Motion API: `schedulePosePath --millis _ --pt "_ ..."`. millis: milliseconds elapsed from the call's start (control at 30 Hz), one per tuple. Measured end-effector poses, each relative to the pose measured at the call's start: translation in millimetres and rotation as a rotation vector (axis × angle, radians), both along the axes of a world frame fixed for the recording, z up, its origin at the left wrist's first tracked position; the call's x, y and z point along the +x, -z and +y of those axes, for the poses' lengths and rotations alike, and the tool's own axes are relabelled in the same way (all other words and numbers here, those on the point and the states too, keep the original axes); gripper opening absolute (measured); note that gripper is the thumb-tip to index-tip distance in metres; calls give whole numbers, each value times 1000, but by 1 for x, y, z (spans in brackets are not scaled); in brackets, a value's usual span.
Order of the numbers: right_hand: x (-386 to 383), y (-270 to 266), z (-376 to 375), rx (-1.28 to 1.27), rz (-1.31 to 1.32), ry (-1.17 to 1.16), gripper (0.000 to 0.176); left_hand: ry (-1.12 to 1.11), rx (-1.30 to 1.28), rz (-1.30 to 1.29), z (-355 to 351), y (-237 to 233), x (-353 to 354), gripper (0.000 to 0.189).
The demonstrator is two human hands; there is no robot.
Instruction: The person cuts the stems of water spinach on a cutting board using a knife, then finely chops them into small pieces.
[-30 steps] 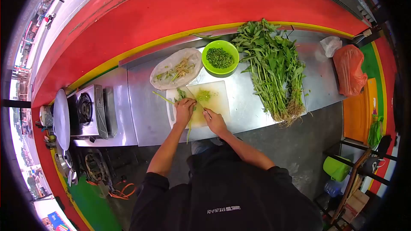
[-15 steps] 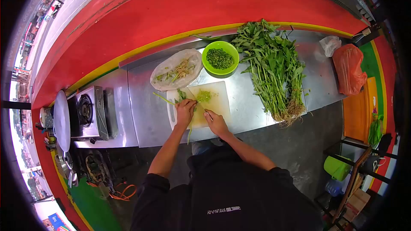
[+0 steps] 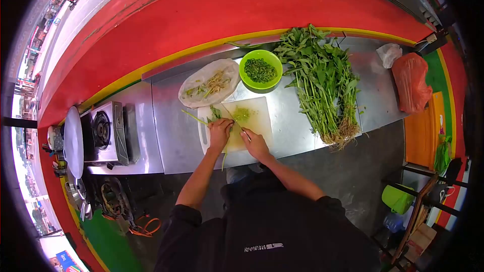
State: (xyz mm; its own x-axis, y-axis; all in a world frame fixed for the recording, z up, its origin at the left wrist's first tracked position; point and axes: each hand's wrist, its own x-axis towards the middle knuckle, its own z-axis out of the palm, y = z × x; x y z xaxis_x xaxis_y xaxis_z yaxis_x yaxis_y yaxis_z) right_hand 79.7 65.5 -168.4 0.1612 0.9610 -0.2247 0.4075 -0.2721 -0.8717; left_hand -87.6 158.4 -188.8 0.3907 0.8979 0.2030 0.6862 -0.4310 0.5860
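Note:
A white cutting board (image 3: 262,130) lies on the steel counter in front of me. My left hand (image 3: 220,133) is closed on green leafy stems (image 3: 216,114), pressing them to the board. In my right hand (image 3: 254,142) is a knife (image 3: 237,124), its blade angled up and left beside my left fingers. A small heap of chopped green bits (image 3: 243,114) rests on the board right of the blade. Behind it stands a lime-green bowl (image 3: 241,76) holding chopped greens (image 3: 260,70). A clear plastic bag (image 3: 189,90) with root ends and trimmings lies behind the board's left side.
A large bunch of leafy greens with roots (image 3: 322,80) covers the counter to the right. Beyond it sit a red plastic bag (image 3: 411,83) and a small whitish bag (image 3: 389,55). A gas stove (image 3: 107,132) stands at left, and a red wall (image 3: 242,7) runs behind.
Both hands and the knife keep nearly the same place on the board. The whole view has shifted very slightly.

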Motion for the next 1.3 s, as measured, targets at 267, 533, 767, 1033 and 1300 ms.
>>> schedulePosePath --millis 267,533,767,1033,1300 --pt "5 0 -9 -24 -6 -3 41 -6 -5 -3 2 -4 2 10" --pt "4 -8 0 -16 -19 -42 40 -15 11 9 4 0 1 10" --pt "6 -2 -6 29 36 -7 43 1 46 -3 6 -1 0 8" --pt "5 -8 -6 11 33 -17 41 -35 5 -4 5 3 1 8" --pt "5 4 0 0 -19 -26 42 -29 7 7 5 -1 3 7"
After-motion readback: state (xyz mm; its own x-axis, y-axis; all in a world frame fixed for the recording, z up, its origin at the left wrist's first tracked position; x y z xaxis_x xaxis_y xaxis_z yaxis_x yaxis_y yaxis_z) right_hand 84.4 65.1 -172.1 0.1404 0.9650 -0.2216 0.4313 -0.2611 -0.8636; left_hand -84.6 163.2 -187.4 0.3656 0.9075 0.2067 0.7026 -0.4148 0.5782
